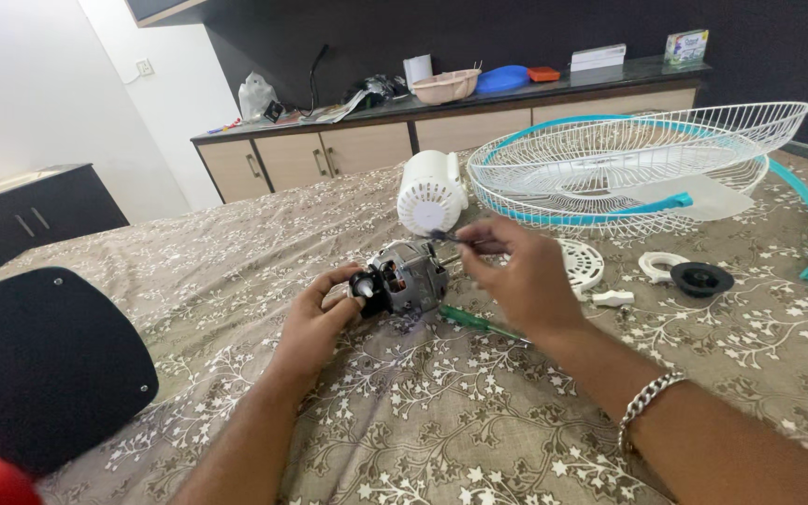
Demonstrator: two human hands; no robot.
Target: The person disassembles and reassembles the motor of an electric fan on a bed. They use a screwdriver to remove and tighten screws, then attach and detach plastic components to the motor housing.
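Observation:
A grey metal fan motor with a black end lies on the patterned bedspread. My left hand holds it from the left side, thumb by the black end. My right hand pinches a thin dark tool whose tip rests at the top of the motor. A green-handled screwdriver lies on the bedspread just under my right hand.
White motor cover stands behind the motor. White wire fan guards with a blue ring lie at the back right, small white and black plastic parts beside them. A black oval base sits at left. Cabinets line the back wall.

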